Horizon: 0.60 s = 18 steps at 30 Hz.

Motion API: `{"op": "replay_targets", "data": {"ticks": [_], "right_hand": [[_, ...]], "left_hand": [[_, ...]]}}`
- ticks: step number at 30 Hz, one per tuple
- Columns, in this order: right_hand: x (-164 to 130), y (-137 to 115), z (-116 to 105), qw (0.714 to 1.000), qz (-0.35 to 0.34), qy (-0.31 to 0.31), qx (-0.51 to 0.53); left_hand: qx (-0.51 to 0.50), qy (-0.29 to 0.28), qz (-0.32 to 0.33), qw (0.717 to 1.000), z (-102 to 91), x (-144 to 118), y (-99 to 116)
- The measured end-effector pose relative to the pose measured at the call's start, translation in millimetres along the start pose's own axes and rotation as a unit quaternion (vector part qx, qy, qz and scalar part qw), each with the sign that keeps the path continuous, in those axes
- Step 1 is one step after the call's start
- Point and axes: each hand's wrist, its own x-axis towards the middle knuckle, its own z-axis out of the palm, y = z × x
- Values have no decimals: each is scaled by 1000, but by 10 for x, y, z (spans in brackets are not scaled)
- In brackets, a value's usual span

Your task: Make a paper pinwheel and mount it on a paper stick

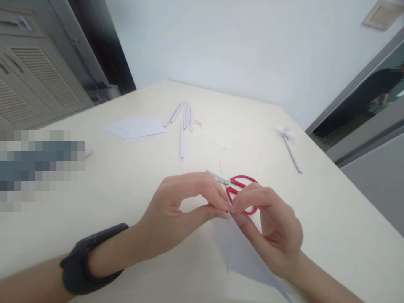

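Between the two hands, low on the pale surface (pixel 331 219), a white sheet of paper (pixel 235 252) lies with its upper corner lifted and pinched. The left hand (pixel 183 210) arches over from the left, thumb and forefinger closed on that corner, remaining fingers curled above; a black band (pixel 85 263) wraps its wrist. The right hand (pixel 273 229) meets it from the other side, fingertips (pixel 235 207) pressed shut on the same corner, knuckles raised, its wrist lying over the sheet's lower right part.

Just behind the paper's pinched corner, red-handled scissors (pixel 238 189) rest flat, partly hidden by the right hand's fingers. Farther behind the paper, well apart, several rolled white paper sticks (pixel 184 120) lie in a loose bunch, with another flat white sheet (pixel 135 127) to their left. Behind and right of the paper, near the surface's edge, a single paper stick with a folded white tip (pixel 292 149) lies alone. Left of the paper, a blurred patch hides that part of the view.
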Motion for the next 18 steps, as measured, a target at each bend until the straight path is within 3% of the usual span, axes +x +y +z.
{"op": "replay_targets", "data": {"ticks": [18], "right_hand": [[6, -3, 8, 999, 32, -12, -11]], "left_hand": [[14, 26, -16, 999, -4, -13, 12]]}}
